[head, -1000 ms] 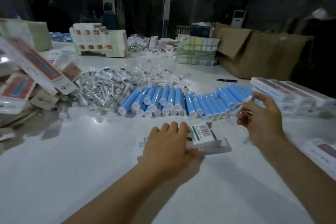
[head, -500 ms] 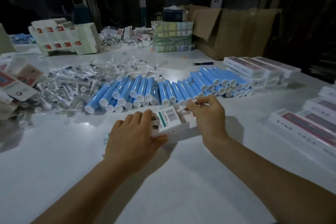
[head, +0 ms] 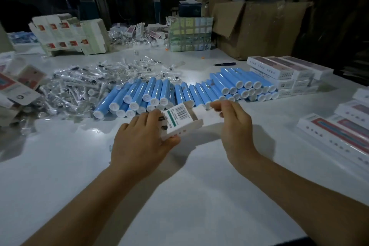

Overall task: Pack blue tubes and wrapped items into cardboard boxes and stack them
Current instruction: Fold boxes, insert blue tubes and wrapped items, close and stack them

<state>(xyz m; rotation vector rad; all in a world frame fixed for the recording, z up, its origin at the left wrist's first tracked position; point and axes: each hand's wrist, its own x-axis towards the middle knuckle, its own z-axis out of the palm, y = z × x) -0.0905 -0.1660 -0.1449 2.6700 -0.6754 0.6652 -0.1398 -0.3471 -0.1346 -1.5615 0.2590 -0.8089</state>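
Broadly, a smooth white desk (head: 179, 195) carries everything. At its far right edge slumps a big brown corrugated cardboard carton (head: 257, 28) with creased flaps. Along the middle lies a row of glossy blue cylindrical tubes with round white caps (head: 179, 92), heaped two deep, and left of them a crinkly pile of clear plastic-wrapped items (head: 79, 86). Flat white rectangular packed boxes (head: 289, 70) sit stacked at the right. Nearest, the left hand (head: 139, 142) grips a small white cardboard box with a barcode label (head: 179, 120), raised just in front of the tubes, while the right hand (head: 233, 124) pinches its open end flap (head: 207, 115).
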